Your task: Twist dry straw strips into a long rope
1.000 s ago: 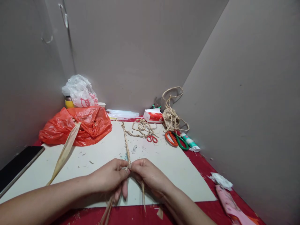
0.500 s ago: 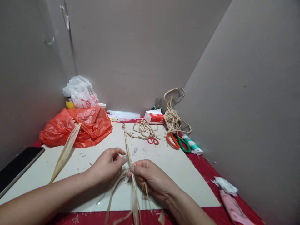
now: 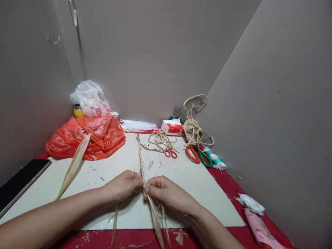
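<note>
Left hand [image 3: 121, 186] and right hand [image 3: 169, 193] pinch the braid [image 3: 140, 157], plaited from near the board's [image 3: 197, 193] far edge; loose strands [image 3: 155, 221] trail unplaited past its near edge.

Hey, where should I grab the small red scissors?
I'd grip the finger loops, bringing the right hand in from your near side: the small red scissors seem to lie flat with loops toward you, while coiled cord sits just beyond.
</note>
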{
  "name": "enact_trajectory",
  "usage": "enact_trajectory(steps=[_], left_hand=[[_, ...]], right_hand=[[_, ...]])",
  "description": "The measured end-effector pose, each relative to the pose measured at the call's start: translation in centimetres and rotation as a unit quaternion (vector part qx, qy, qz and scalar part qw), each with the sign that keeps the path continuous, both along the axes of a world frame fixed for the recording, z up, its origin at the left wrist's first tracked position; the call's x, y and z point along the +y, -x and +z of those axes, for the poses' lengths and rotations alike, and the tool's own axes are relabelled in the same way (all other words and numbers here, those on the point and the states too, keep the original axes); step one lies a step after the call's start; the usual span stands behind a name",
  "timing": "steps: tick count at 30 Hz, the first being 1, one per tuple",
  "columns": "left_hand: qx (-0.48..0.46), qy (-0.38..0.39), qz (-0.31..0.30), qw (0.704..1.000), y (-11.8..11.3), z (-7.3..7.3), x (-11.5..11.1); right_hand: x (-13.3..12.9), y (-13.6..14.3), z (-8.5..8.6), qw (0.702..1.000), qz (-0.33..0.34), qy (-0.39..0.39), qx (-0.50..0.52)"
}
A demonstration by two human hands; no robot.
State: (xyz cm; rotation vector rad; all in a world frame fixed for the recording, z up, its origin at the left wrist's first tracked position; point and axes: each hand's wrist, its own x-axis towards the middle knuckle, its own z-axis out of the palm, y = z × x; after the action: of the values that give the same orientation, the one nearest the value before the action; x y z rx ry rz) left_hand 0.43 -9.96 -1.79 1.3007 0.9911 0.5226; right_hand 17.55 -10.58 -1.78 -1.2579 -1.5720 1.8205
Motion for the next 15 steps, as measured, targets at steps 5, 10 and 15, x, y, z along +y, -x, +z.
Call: enact_trajectory(steps=[5,10,15], left_hand=[[0.011,0.0,0.021,1.0,0.0,-0.5,0.0],[-0.009,0.002,0.059,0.998,-0.2,-0.3,-0.1],[-0.017,-0.009,0.101,0.995,-0.4,0.1,-0.3]], right_hand=[[-0.1,-0.1,0.3,0.997,0.023,-0.057,-0.055],[-0.1,-0.4,0.2,0.994,0.041,-0.073,-0.07],[0.8,-2.3,1.1,0.989,0.064,-0.108,-0.077]])
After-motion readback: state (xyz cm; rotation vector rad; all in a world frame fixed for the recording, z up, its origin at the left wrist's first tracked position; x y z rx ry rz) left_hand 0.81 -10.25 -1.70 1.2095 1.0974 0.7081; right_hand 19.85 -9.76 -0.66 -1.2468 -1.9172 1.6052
